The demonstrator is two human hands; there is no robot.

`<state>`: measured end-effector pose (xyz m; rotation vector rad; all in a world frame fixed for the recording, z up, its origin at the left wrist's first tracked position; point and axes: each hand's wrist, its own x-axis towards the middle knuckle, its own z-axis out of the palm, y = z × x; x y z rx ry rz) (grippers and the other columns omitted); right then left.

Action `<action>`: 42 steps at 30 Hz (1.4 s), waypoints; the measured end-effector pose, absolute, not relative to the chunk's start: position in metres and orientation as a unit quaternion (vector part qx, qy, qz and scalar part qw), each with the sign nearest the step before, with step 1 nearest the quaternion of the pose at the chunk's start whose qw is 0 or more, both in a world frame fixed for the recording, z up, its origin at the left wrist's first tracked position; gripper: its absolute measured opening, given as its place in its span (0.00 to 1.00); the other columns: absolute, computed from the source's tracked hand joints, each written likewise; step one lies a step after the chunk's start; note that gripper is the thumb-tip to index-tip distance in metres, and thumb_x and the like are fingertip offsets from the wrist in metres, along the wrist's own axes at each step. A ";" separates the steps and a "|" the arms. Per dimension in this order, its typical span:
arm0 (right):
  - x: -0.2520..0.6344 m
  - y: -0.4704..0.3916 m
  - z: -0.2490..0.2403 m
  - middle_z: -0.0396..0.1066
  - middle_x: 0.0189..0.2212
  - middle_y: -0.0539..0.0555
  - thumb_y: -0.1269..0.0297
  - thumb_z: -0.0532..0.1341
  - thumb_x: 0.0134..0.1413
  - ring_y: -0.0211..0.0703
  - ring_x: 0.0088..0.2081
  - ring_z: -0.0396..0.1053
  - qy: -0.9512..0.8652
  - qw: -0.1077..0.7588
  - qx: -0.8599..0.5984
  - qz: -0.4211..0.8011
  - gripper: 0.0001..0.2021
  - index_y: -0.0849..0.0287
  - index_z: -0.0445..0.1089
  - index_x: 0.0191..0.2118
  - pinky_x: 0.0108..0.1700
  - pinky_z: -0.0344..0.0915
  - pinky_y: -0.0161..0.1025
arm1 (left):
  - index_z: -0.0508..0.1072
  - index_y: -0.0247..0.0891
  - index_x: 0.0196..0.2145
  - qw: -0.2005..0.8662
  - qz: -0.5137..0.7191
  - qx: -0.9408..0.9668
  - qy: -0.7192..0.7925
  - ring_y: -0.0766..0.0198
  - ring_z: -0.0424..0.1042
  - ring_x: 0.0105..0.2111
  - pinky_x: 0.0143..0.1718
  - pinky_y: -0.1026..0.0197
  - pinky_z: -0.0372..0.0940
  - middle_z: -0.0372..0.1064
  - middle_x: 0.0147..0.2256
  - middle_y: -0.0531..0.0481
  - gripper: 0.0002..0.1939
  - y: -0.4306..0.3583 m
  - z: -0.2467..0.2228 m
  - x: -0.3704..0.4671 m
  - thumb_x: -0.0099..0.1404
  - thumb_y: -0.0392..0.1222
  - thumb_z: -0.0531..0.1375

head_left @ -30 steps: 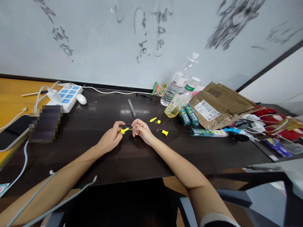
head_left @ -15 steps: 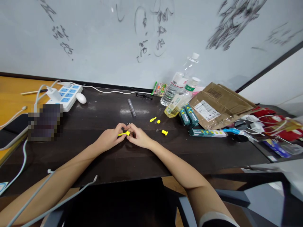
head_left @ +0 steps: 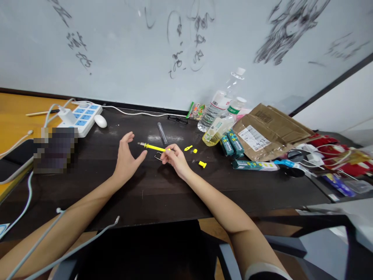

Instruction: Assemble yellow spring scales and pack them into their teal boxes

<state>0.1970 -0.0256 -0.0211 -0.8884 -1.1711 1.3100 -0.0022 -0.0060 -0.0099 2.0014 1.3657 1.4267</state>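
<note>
A thin yellow rod [head_left: 155, 148] with a grey tip at its left end is pinched at its right end by my right hand [head_left: 176, 159]. To the left, my left hand [head_left: 126, 159] is open, thumb and fingers apart near the grey tip, touching nothing. Under the rod, beside my right fingertips, a small dark frame-like piece [head_left: 158, 156] lies on the table. Right of my right hand lie a flat yellow piece [head_left: 188, 148], a small round yellow piece [head_left: 195, 151] and a yellow block-like piece [head_left: 202, 164]. A clear grey tube [head_left: 162, 133] rests behind the rod.
At the left are a power strip [head_left: 87, 118], a white mouse [head_left: 100, 121] and a phone [head_left: 17, 159]. Toward the back right stand a water bottle [head_left: 217, 105] and a yellow drink bottle [head_left: 217, 130], near green boxes [head_left: 234, 142] and a brown package [head_left: 272, 128]. Cables cross my left forearm.
My left hand has let go of the yellow piece, opened and moved left. My right hand has moved slightly right and up with the yellow rod, now fully visible.
</note>
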 end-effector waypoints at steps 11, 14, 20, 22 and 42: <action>0.185 -0.039 -0.020 0.76 0.31 0.52 0.48 0.55 0.58 0.38 0.28 0.72 -0.491 0.446 -0.293 0.688 0.15 0.54 0.54 0.37 0.32 0.67 0.35 | 0.66 0.35 0.52 0.530 0.451 0.614 0.373 0.59 0.75 0.39 0.39 0.57 0.70 0.73 0.46 0.38 0.28 -0.008 -0.015 0.006 0.59 0.54 0.60; 0.180 -0.043 -0.023 0.76 0.30 0.52 0.47 0.56 0.57 0.38 0.27 0.72 -0.520 0.389 -0.266 0.712 0.17 0.54 0.54 0.38 0.27 0.65 0.33 | 0.67 0.34 0.53 0.532 0.448 0.613 0.376 0.58 0.75 0.38 0.37 0.58 0.70 0.74 0.44 0.39 0.29 -0.009 -0.015 0.005 0.59 0.56 0.59; 0.178 -0.045 -0.026 0.75 0.31 0.55 0.46 0.57 0.56 0.36 0.27 0.72 -0.542 0.321 -0.259 0.732 0.19 0.59 0.60 0.41 0.25 0.65 0.30 | 0.70 0.34 0.47 0.532 0.469 0.605 0.362 0.64 0.73 0.28 0.30 0.62 0.68 0.73 0.30 0.48 0.23 -0.010 -0.013 0.005 0.60 0.53 0.60; 0.179 -0.045 -0.027 0.75 0.31 0.55 0.47 0.57 0.56 0.37 0.27 0.72 -0.535 0.320 -0.264 0.736 0.20 0.59 0.61 0.43 0.25 0.67 0.31 | 0.71 0.34 0.45 0.529 0.479 0.601 0.361 0.66 0.71 0.25 0.28 0.63 0.67 0.71 0.27 0.51 0.21 -0.011 -0.011 0.005 0.60 0.53 0.60; 0.180 -0.044 -0.026 0.74 0.29 0.52 0.51 0.60 0.55 0.39 0.29 0.76 -0.543 0.288 -0.299 0.730 0.18 0.60 0.63 0.43 0.31 0.73 0.35 | 0.71 0.34 0.44 0.543 0.487 0.587 0.353 0.69 0.69 0.18 0.20 0.67 0.66 0.70 0.24 0.53 0.20 -0.009 -0.008 0.004 0.59 0.51 0.62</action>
